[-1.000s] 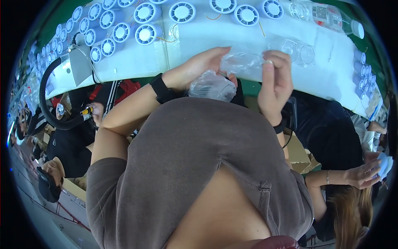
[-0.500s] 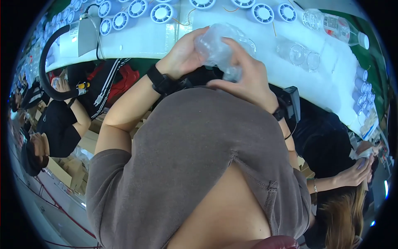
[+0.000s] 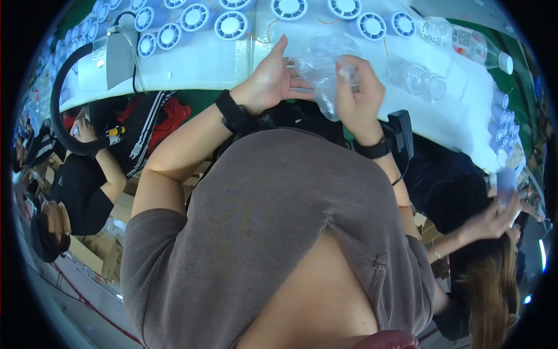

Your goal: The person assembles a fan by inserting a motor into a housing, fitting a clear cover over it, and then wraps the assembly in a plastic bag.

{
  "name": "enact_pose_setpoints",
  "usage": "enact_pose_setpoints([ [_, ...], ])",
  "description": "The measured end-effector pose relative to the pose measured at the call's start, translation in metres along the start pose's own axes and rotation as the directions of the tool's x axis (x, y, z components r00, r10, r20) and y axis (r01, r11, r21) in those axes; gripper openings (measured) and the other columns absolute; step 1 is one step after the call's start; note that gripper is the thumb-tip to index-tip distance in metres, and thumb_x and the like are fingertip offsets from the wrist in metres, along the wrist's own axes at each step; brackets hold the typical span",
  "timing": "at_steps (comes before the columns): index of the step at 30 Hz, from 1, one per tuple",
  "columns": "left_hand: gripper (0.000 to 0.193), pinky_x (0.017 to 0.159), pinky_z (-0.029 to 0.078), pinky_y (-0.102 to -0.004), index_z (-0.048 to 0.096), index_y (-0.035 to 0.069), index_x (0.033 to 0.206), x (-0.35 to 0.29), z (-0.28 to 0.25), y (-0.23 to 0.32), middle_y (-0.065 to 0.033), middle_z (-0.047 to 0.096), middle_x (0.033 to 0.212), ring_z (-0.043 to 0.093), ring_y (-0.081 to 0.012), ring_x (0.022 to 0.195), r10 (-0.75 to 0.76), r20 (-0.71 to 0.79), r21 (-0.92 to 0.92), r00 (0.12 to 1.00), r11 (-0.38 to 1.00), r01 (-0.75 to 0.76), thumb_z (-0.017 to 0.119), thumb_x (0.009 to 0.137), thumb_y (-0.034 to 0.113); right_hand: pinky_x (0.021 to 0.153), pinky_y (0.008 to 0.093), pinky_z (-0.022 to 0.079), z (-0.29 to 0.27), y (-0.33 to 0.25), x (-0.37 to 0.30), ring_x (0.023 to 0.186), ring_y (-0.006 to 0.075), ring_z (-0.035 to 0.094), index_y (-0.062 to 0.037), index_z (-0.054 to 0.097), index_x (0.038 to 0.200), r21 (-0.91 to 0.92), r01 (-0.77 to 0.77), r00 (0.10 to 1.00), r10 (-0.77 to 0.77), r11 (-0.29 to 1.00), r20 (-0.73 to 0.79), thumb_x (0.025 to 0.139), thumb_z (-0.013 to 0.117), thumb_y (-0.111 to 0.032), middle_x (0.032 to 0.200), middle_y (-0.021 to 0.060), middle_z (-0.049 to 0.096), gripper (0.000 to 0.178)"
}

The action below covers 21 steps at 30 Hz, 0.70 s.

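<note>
A crumpled clear plastic bag [image 3: 321, 58] hangs between my hands, just over the near edge of the white table. My right hand [image 3: 361, 102] pinches its right side between thumb and fingers. My left hand [image 3: 271, 80] is open beside it, palm up, thumb raised and fingers stretched out toward the bag. The tips of these fingers lie partly behind the clear film, and I cannot tell whether they touch it. Beyond the bag stand pale blue-white round parts with slotted ends, such as one part [image 3: 289, 7] with a thin wire near it.
On the white table [image 3: 203, 67], several more slotted round parts [image 3: 231, 25] line the far left. A grey box [image 3: 107, 64] with a black flexible hose [image 3: 58, 99] stands left. Right are clear bottles [image 3: 476, 49] and clear cups [image 3: 424, 81]. Co-workers sit on both sides.
My left hand has let go of the bag and opened beside it. My right hand has turned and closed on the bag, which hangs lower. The right co-worker's hand has lifted a part.
</note>
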<state>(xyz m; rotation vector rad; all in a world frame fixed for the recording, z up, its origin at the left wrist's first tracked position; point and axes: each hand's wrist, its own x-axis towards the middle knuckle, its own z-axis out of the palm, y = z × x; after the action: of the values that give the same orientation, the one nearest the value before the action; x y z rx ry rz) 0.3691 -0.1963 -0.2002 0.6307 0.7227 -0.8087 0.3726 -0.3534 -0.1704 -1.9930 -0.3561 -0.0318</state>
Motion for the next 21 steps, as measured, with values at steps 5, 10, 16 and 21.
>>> enact_pose_setpoints([
  [5, 0.069, 0.086, 0.039, -0.0441, 0.027, -0.002, 0.122, 0.011, 0.003, 0.0, -0.0171, 0.041, 0.115, 0.045, -0.0294, 0.104, 0.058, 0.133, -0.022, 0.989, 0.998, -0.056, 0.034, 0.082, 0.053, 0.055, 0.0218, 0.037, 0.002, 0.02, 0.006, 0.062, 0.0082, 0.046, -0.0002, 0.054, 0.085, 0.058, -0.146, 0.987, 0.141, 0.988, 0.074, 0.081, 0.049, -0.008, 0.069, 0.0041, 0.053, 0.01],
  [10, 0.073, 0.089, 0.037, -0.0443, 0.025, -0.003, 0.123, 0.022, -0.004, -0.002, -0.0184, 0.04, 0.118, 0.043, -0.0299, 0.107, -0.011, -0.009, -0.091, 1.0, 0.996, 0.01, 0.041, 0.079, 0.054, 0.055, 0.0276, 0.039, -0.005, 0.001, 0.015, 0.059, 0.0242, 0.048, 0.0037, 0.052, 0.08, 0.017, -0.221, 0.975, 0.221, 0.975, 0.011, 0.079, 0.049, -0.007, 0.072, 0.0136, 0.052, 0.011],
  [16, 0.077, 0.09, 0.037, -0.0428, 0.023, -0.003, 0.124, 0.031, -0.011, 0.002, -0.0228, 0.028, 0.126, 0.04, -0.0325, 0.11, -0.003, 0.185, -0.123, 0.983, 0.992, 0.026, 0.053, 0.075, 0.049, 0.055, 0.0245, 0.037, -0.018, -0.027, 0.019, 0.059, 0.0156, 0.044, 0.0026, 0.051, 0.078, 0.063, -0.172, 0.984, 0.169, 0.983, 0.05, 0.081, 0.049, -0.008, 0.069, 0.0085, 0.05, 0.012],
  [21, 0.079, 0.088, 0.039, -0.0413, 0.022, -0.004, 0.124, 0.039, -0.019, 0.002, -0.0248, 0.028, 0.125, 0.041, -0.0333, 0.109, -0.056, 0.25, -0.309, 0.967, 0.942, 0.134, 0.055, 0.074, 0.048, 0.055, 0.0205, 0.034, -0.027, -0.027, 0.016, 0.061, 0.0075, 0.041, 0.0009, 0.051, 0.078, 0.296, -0.321, 0.945, 0.324, 0.9, 0.04, 0.082, 0.049, -0.01, 0.067, 0.0013, 0.047, 0.012],
])
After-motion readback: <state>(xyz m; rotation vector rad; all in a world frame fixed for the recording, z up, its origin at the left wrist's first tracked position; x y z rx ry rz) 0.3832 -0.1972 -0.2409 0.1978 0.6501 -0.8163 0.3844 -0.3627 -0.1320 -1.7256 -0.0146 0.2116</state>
